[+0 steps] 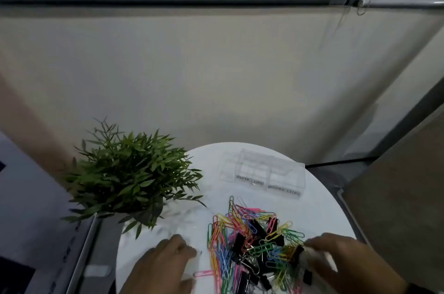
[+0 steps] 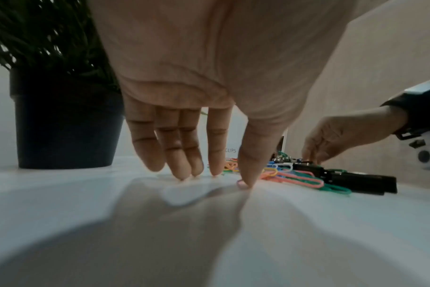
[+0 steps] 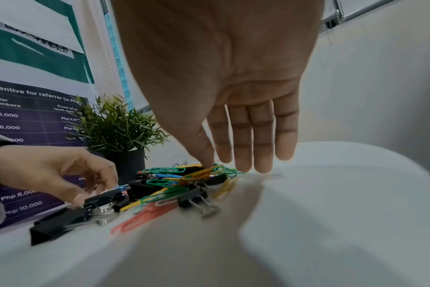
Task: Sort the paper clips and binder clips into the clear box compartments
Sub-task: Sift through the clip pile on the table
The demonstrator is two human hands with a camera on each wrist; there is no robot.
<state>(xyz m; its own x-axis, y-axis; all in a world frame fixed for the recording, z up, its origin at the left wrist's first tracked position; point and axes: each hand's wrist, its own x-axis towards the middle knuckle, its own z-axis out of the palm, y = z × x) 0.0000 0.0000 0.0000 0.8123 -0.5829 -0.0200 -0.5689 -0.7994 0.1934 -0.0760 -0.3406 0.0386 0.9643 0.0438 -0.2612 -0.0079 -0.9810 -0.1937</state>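
A heap of coloured paper clips [image 1: 242,229] mixed with black binder clips [image 1: 258,229] lies on the white round table [image 1: 319,212]. Behind it stands the clear box [image 1: 264,173], with compartments labelled PAPER CLIPS and BINDER CLIPS; I see no clips in it. My left hand [image 1: 189,262] is left of the heap, its straight fingertips [image 2: 182,174] on the table and the thumb on the end of a lone pink paper clip [image 1: 204,274]. My right hand [image 1: 312,247] reaches to the heap's right edge. Its fingers [image 3: 243,151] are straight, with the thumb tip among yellow and green clips [image 3: 201,172]. It grips nothing.
A potted green plant [image 1: 129,180] in a dark pot [image 2: 64,126] stands at the table's left edge, close to my left hand. A wall and a window blind rise behind the table. A grey panel [image 1: 396,197] stands to the right. A poster [image 3: 25,120] hangs at the left.
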